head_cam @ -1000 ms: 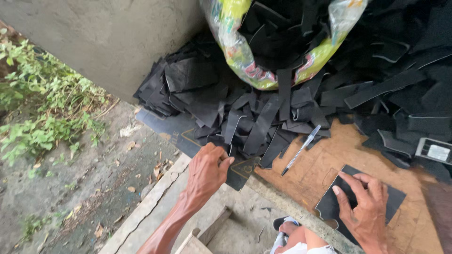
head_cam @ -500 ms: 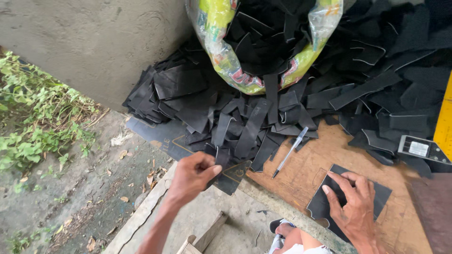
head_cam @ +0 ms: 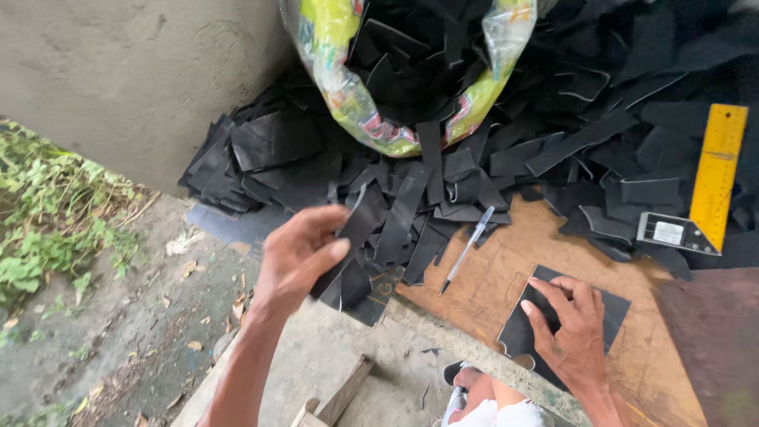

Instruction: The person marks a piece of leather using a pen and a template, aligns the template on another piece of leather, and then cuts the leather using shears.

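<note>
Left hand [head_cam: 296,257] is pinching a black strip [head_cam: 356,229] from the scrap pile [head_cam: 443,182]; at four o'clock, right hand [head_cam: 573,332] is pressing spread fingers on a black sheet [head_cam: 613,308].

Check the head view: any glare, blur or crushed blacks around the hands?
Head view: soft, even daylight, no hard shadows. The left hand and the black strip in its grip look slightly soft. The right hand is sharper, flat on a black sheet. The scrap pile loses detail in the blacks. Mild sheen on the plastic bag.
</note>
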Action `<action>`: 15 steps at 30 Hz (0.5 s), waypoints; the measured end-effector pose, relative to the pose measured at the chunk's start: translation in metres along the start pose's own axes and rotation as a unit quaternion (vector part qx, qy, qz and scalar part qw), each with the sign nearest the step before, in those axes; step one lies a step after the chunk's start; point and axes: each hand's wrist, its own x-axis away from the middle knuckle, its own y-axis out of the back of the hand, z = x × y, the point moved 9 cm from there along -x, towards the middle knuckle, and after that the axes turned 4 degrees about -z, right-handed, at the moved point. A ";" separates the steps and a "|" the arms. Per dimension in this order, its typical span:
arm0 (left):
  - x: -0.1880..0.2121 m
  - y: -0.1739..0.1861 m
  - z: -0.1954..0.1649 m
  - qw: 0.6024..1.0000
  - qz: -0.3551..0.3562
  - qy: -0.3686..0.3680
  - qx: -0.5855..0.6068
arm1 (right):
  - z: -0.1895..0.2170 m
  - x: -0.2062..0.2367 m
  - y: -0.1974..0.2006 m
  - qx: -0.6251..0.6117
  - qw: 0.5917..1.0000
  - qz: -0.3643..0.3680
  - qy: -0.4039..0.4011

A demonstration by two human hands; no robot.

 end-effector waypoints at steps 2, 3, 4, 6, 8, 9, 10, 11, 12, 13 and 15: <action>-0.005 0.003 -0.005 0.969 -0.047 -0.024 -0.242 | 0.000 0.000 -0.002 0.002 1.000 0.008 -0.009; 0.001 0.006 -0.014 0.944 -0.079 -0.075 -0.313 | 0.000 0.000 -0.003 0.004 1.000 0.011 -0.010; 0.013 0.006 -0.022 0.909 -0.108 -0.128 -0.382 | 0.000 -0.001 -0.003 -0.005 1.000 0.012 -0.008; 0.038 0.002 -0.018 0.862 -0.121 -0.174 -0.461 | -0.002 -0.001 -0.003 -0.020 1.000 0.005 -0.018; 0.060 -0.005 0.007 0.858 -0.098 -0.152 -0.481 | -0.002 -0.001 -0.002 -0.015 1.000 0.000 -0.006; 0.066 -0.007 0.020 0.859 -0.095 -0.148 -0.481 | -0.001 0.000 -0.002 -0.010 1.000 0.002 0.002; 0.071 -0.007 0.031 0.858 -0.100 -0.143 -0.483 | -0.001 0.000 -0.002 -0.006 1.000 0.002 0.002; 0.077 -0.005 0.040 0.857 -0.109 -0.138 -0.485 | -0.001 0.000 -0.002 -0.005 1.000 0.003 0.006; 0.081 -0.001 0.051 0.873 -0.100 -0.117 -0.462 | -0.001 0.001 -0.003 -0.005 1.000 0.003 0.009; 0.082 0.001 0.061 0.889 -0.088 -0.101 -0.438 | 0.000 0.001 -0.004 -0.009 1.000 0.007 0.012; 0.074 0.007 0.077 0.918 -0.069 -0.046 -0.388 | 0.000 0.000 -0.003 -0.017 1.000 -0.001 0.012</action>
